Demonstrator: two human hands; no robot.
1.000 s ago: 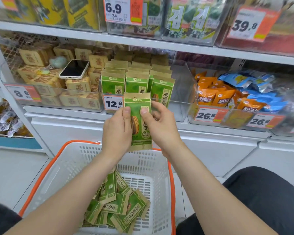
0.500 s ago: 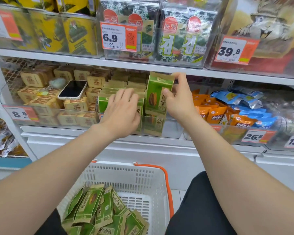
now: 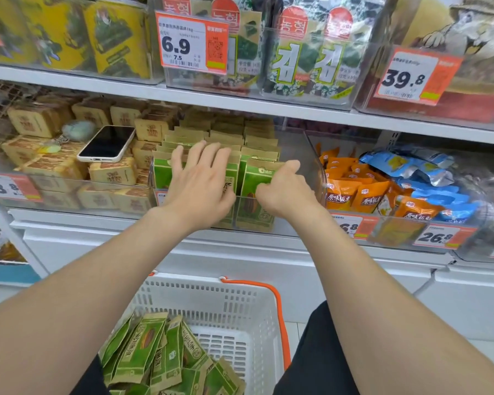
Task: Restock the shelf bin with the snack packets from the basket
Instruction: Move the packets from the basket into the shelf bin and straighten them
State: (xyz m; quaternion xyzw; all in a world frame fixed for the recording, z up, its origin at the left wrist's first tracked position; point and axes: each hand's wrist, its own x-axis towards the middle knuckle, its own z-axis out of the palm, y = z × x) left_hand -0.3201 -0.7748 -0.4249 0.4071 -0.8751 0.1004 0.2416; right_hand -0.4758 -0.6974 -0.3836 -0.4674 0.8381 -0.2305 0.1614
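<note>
The restock is partway through. The clear bin (image 3: 315,169) on the shelf (image 3: 97,216) holds several rows of green packets (image 3: 257,143) standing upright. The rows reach nearly to its front wall, so most of the space looks taken.

The right hand (image 3: 283,191) pinches one packet (image 3: 255,178) at the front of the right-hand row, thumb at its top edge and fingers curled on its face. The packet stands inside the bin, its lower part showing through the clear front. The left hand (image 3: 200,182) is spread, fingers straight, pressing against the fronts of the left and middle rows, apparently to hold them back. So this packet seems all but placed, and only the letting go is left for it.

Much remains. The basket (image 3: 240,285) on the floor below holds a loose heap (image 3: 154,354) of the same green packets, piled at its left side, a good many by the look of it. Whether all of them fit cannot be told: the rows look full at the front, though a strip at the bin's right side, beside the right hand, seems free. Each remaining packet likely needs the same lift and tuck.
</note>
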